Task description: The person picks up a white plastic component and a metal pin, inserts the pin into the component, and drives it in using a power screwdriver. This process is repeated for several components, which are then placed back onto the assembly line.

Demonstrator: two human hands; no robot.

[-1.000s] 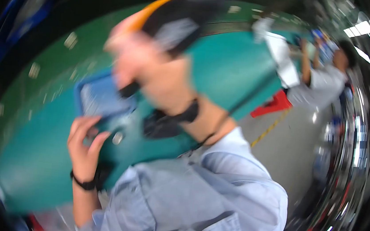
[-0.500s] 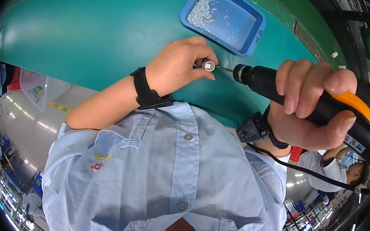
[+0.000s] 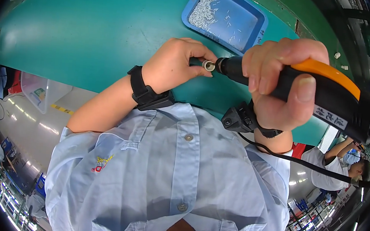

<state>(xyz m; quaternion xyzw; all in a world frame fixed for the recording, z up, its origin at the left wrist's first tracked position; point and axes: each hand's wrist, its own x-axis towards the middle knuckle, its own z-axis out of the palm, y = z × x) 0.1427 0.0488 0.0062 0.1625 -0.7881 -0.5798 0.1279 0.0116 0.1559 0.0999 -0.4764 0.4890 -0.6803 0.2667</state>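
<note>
My left hand (image 3: 172, 65) pinches a small round, pale cylindrical part (image 3: 208, 65) between thumb and fingers above the green table. Its open end faces up; what lies inside is too small to make out. My right hand (image 3: 282, 80) wraps round a black electric screwdriver (image 3: 336, 99) with an orange lever. The screwdriver lies nearly level, its nose right beside the cylindrical part. The bit is mostly hidden between the nose and the part.
A blue tray (image 3: 252, 21) with many small silvery pins (image 3: 202, 12) stands on the green table (image 3: 90, 30) beyond my hands. A black cable (image 3: 305, 163) runs from the right towards my right wrist. Another person (image 3: 329, 169) is at the right edge.
My right hand has moved the screwdriver left, bringing its nose close to the cylindrical part and hiding most of the bit. The left hand has stayed nearly in place.
</note>
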